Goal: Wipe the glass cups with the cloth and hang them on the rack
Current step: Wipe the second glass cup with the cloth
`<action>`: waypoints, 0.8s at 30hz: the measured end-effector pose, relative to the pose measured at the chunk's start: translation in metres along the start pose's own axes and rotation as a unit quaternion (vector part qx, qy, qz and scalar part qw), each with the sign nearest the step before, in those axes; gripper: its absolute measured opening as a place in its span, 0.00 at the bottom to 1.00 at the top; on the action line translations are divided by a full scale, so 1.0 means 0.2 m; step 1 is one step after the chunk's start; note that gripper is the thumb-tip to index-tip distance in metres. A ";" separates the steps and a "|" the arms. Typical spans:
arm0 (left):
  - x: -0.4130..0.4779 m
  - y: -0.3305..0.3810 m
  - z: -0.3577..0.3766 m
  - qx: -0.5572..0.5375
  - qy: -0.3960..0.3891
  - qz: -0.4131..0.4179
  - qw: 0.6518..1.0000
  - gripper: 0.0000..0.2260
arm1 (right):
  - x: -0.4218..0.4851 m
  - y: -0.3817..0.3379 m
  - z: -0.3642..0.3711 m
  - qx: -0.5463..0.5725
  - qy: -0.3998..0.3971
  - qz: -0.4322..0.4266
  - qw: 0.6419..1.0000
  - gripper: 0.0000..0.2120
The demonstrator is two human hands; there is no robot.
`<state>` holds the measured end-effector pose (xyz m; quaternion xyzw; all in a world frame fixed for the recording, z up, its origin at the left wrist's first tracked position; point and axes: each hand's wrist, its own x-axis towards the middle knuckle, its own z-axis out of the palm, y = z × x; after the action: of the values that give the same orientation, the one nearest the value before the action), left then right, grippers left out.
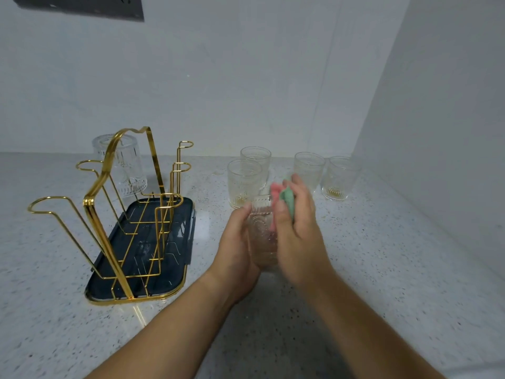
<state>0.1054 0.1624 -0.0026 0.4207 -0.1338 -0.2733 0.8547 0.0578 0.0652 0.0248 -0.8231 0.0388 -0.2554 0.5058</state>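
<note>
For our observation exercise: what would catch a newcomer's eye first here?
The gold rack on its dark tray at left, one upturned glass hung at its far end. In the middle, the left hand grips a glass while the right hand presses a pink-and-green cloth to it. Four glasses stand behind.

Domestic kitchen. Indicators: speckled stone counter (pixel 382 269) in a corner of white walls (pixel 246 77), gold wire cup rack (pixel 88 206) on a dark drip tray (pixel 177 269), embossed glass cups (pixel 308 168), wall socket plate (pixel 82 6).
</note>
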 end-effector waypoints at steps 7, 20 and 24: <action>0.05 -0.02 -0.05 0.014 0.040 0.001 0.999 0.52 | -0.25 0.06 0.00 -0.051 -0.078 -0.014 0.996 0.31; 0.01 0.02 -0.03 -0.036 0.004 0.005 0.999 0.30 | -0.10 -0.01 0.04 -0.087 -0.075 -0.034 0.993 0.30; 0.02 0.01 -0.03 -0.014 -0.005 0.005 1.000 0.52 | -0.28 0.08 0.04 -0.126 -0.077 -0.094 0.985 0.30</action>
<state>0.1133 0.1656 -0.0045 0.4065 -0.1360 -0.2729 0.8612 0.0165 0.0815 -0.0136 -0.8972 -0.0461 -0.2311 0.3735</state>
